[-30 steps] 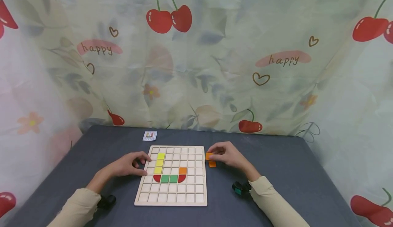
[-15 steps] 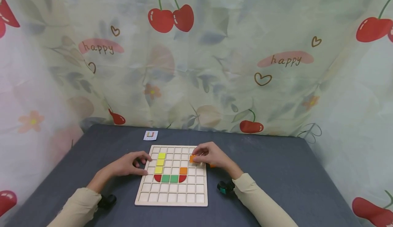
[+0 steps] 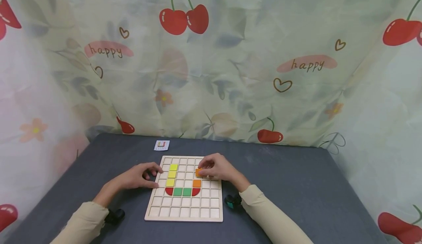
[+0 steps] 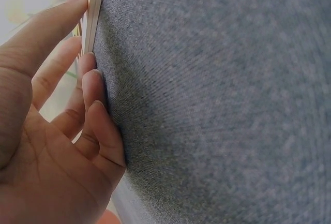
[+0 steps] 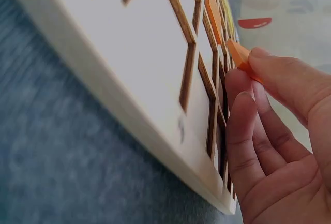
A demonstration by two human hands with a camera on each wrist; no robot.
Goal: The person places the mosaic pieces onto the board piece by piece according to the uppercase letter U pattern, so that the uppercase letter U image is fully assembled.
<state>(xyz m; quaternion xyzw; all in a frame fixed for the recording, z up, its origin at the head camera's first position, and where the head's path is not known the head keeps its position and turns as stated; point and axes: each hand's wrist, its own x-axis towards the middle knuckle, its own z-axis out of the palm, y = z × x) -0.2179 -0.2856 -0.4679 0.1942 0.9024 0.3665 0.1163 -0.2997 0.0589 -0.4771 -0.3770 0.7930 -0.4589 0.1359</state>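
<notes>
A wooden grid board (image 3: 183, 217) lies on the table, with yellow tiles (image 3: 171, 174), green tiles (image 3: 182, 192), red rounded tiles (image 3: 196, 191) and an orange square tile (image 3: 196, 183) set in its cells. My right hand (image 3: 217, 167) pinches another orange tile (image 5: 239, 57) between thumb and fingers, over the right part of the board just behind the placed orange one. My left hand (image 3: 136, 176) rests at the board's left edge, its fingertips and thumb at the rim. In the left wrist view its outer fingers (image 4: 106, 136) bend loosely beside the board's side.
A small pattern card (image 3: 162, 145) lies behind the board, showing a coloured U shape on a grid. Dark cloth (image 3: 283, 185) covers the table. A printed curtain (image 3: 244, 90) hangs behind and at both sides.
My right hand has carried the orange tile leftward from the table beside the board to above its cells. The left hand has stayed at the left edge.
</notes>
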